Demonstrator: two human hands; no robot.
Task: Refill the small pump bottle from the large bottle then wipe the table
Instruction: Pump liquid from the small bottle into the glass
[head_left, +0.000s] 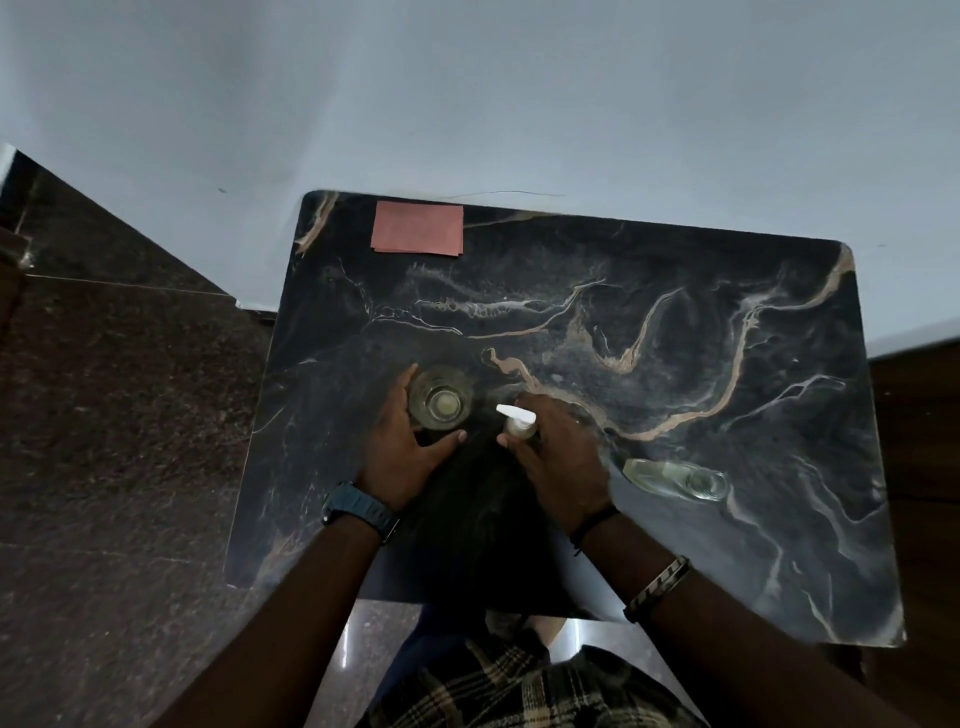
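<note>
- Table (675, 364): dark marble-patterned top with pale and tan veins, seen from above; its far edge stands against a pale wall (467, 104)
- Large bottle (440, 399): clear, upright, seen down its open mouth, standing left of centre on the table; a pale yellowish liquid shows inside
- Left hand (402, 441): spread wide beside the large bottle, fingers straight along the bottle's left side, thumb reaching below its base; whether the fingers actually touch the glass cannot be told
- Small pump bottle (519, 423): upright just right of the large bottle and apart from it, its white pump head pointing left
- Right hand (558, 452): curled round the small pump bottle from the right, holding its body below the pump head
- Clear bottle (678, 479): a second clear container lying on its side on the table, to the right of the right hand and apart from it
- Pink cloth (417, 228): flat folded rectangle near the far left corner of the table, well apart from both hands
- Wrists: dark watch (358, 512) on the left; thin dark band (592, 522) and metal bracelet (657, 584) on the right
- Floor (104, 415): dark speckled stone to the left of the table
</note>
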